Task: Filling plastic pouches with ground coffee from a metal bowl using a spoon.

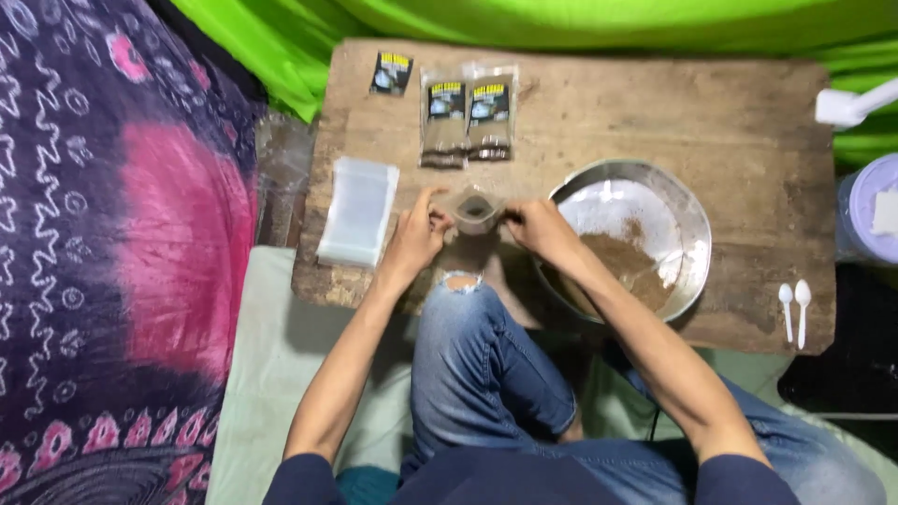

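Note:
Both hands hold a small clear plastic pouch (475, 209) above the front edge of a worn wooden board (655, 112). My left hand (416, 234) pinches the pouch's left edge, and my right hand (538, 227) pinches its right edge. A little dark powder shows inside the pouch. Just right of my right hand stands a round metal bowl (697, 224) with white and brown powder. A stack of empty clear pouches (358, 210) lies left of my left hand.
Two filled labelled pouches (468, 117) and a smaller packet (391, 73) lie at the board's far side. Two white plastic spoons (795, 309) rest at its right front corner. A lilac lidded container (870, 210) stands at the right. Green cloth lies behind, patterned purple-pink cloth to the left.

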